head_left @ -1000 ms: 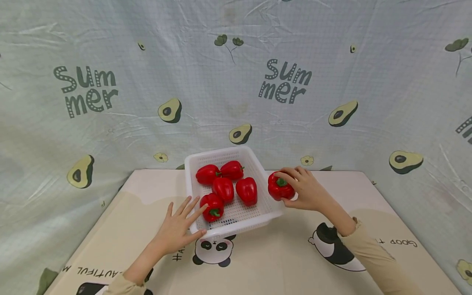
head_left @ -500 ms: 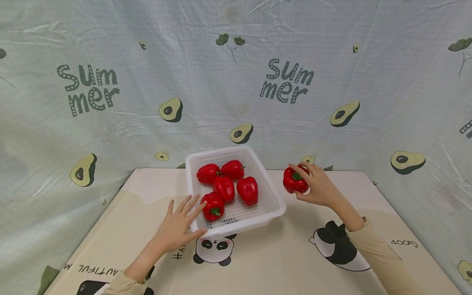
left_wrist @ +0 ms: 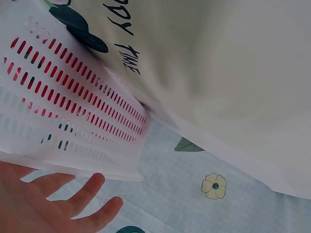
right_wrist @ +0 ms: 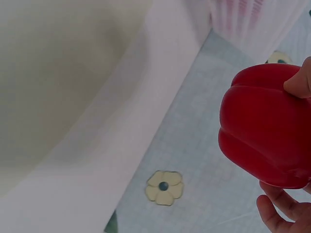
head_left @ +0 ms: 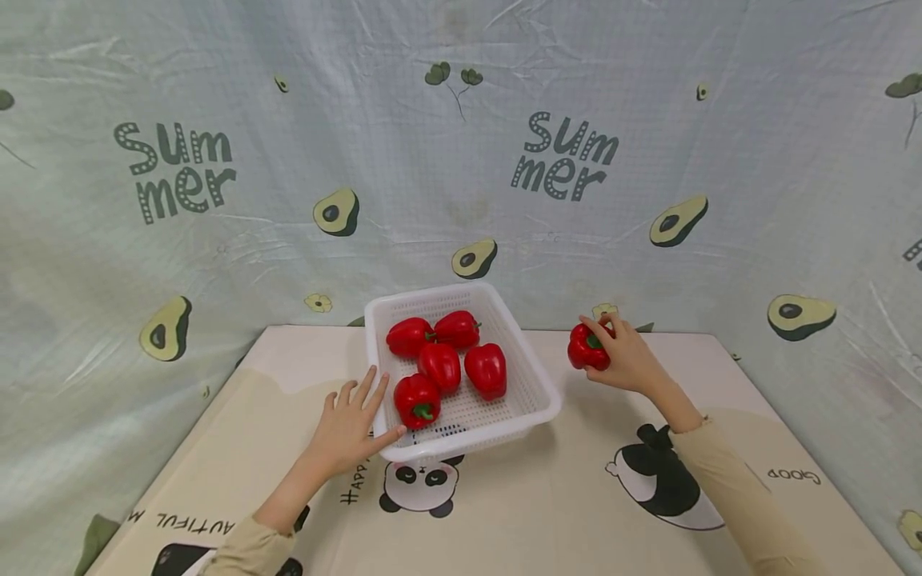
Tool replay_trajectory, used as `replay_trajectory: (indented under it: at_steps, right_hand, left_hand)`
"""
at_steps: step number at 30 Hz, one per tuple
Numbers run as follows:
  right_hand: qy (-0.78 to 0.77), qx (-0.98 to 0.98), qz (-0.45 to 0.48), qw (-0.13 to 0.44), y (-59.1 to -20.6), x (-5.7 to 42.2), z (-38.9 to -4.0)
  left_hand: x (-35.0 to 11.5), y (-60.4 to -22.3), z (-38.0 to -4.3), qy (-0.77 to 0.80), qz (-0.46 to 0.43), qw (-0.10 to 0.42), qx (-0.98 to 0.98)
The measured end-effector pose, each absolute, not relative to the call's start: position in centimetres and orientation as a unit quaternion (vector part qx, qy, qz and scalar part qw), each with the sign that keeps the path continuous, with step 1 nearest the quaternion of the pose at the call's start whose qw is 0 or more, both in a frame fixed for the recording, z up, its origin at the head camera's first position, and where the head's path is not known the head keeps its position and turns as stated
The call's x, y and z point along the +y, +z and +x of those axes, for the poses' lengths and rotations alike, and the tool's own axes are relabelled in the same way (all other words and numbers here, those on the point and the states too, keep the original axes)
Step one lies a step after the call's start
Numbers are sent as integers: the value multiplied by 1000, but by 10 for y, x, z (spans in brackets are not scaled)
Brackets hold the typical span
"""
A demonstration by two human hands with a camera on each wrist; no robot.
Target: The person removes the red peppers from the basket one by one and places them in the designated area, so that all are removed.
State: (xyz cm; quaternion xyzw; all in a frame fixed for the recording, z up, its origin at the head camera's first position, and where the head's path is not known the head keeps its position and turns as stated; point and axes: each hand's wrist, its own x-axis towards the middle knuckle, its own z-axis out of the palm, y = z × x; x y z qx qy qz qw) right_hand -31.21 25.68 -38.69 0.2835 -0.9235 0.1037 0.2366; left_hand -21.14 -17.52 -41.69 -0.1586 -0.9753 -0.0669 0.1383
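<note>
Now the red pepper [head_left: 587,348] in your right hand [head_left: 625,358] hangs farther to the right of the white basket [head_left: 468,441] than a second ago, pinched between thumb and fingers. That puts it well outside the basket, while five other peppers [head_left: 486,372] lie within. Your left hand [head_left: 344,428] has drawn back slightly from the pepper at the basket's near left corner; its fingers are spread at the basket's left side, and whether they touch the rim I cannot tell. The basket looks like thin plastic, pierced with rows of slots. The peppers are glossy, blocky and lobed, some showing green stems. Behind the basket hangs a creased, printed cloth [head_left: 403,144].
</note>
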Motion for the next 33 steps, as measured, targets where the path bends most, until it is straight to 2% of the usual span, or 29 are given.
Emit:
replay_trajectory:
  at_steps: [7,22,33]
  right_hand:
    - [120,-937,246,215,-393,267,-333]
    - [133,-965,195,111,-401,268,-363]
    - [104,-970,193,100,-413,265,-378]
  left_hand:
    - [-175,-416,-210,-61,-162,136,-975]
    - [-175,-415,-209,-55,-162,135,-976]
    - [-176,-414,-209,-55,-164,132,-976]
